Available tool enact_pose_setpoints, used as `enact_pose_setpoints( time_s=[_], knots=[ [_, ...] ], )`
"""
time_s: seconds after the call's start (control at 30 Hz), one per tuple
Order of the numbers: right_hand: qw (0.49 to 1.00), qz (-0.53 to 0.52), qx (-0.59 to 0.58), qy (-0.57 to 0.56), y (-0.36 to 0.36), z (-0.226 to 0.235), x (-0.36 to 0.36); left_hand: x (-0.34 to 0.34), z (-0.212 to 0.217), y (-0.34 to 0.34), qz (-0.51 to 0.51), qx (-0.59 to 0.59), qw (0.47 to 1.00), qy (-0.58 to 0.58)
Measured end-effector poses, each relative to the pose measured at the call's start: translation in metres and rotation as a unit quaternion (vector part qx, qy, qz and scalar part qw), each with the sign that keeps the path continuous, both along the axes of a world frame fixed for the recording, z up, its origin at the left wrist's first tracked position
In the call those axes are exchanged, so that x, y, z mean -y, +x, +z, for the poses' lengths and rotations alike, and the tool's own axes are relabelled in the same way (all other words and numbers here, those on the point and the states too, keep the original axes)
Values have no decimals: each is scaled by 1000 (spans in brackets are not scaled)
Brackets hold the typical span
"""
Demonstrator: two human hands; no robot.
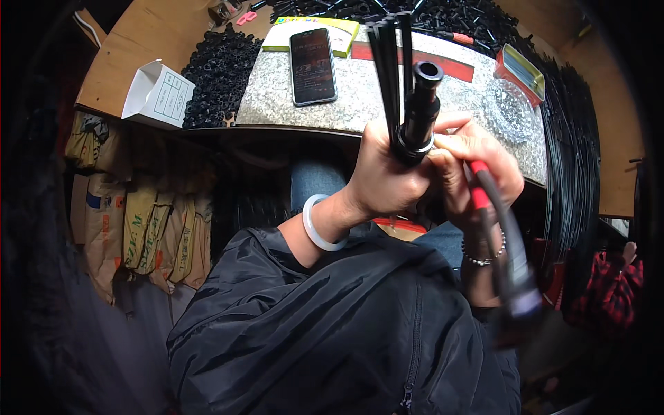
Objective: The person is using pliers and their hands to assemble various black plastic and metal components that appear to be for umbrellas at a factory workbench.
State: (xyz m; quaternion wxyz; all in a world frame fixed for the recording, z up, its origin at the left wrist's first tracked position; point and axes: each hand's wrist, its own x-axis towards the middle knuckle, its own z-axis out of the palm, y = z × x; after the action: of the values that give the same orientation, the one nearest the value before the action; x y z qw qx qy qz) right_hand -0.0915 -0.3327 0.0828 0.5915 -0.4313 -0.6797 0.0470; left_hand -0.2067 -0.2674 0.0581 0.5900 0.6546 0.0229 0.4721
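Observation:
My left hand [389, 178] is closed around a black tubular fitting [420, 114], held upright with its open end on top. Several thin black ribs [389, 69] stand up beside the tube, in the same grip. Against the fitting's lower collar, the fingers of my right hand [487, 153] are pinched together; whatever lies between the fingertips is too small to make out. Also in my right hand is a pair of pliers [499, 228] with dark, red-marked handles hanging down past the wrist. Motion blurs the handles' lower end, and the jaws are hidden.
On the speckled worktop [270, 93] lie a phone [312, 67], a yellow box [346, 29] and a red strip [443, 68]. Small black parts [220, 76] are heaped beside a white carton [160, 93]. Long black rods [570, 152] hang at right, near a clear plastic bag [510, 111].

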Motion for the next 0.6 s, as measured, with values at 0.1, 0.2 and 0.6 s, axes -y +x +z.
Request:
enact_pose_setpoints(
  time_s=[0.1,0.2,0.6],
  knots=[
    [968,87,-158,-177,-3,24,3,-1,5,1,20,-6,1000,-8],
    [968,54,-105,-223,10,23,5,-3,10,-4,12,-40,996,-82],
    [821,131,-84,-550,28,60,60,-12,16,-9,15,-33,991,-126]
  ],
)
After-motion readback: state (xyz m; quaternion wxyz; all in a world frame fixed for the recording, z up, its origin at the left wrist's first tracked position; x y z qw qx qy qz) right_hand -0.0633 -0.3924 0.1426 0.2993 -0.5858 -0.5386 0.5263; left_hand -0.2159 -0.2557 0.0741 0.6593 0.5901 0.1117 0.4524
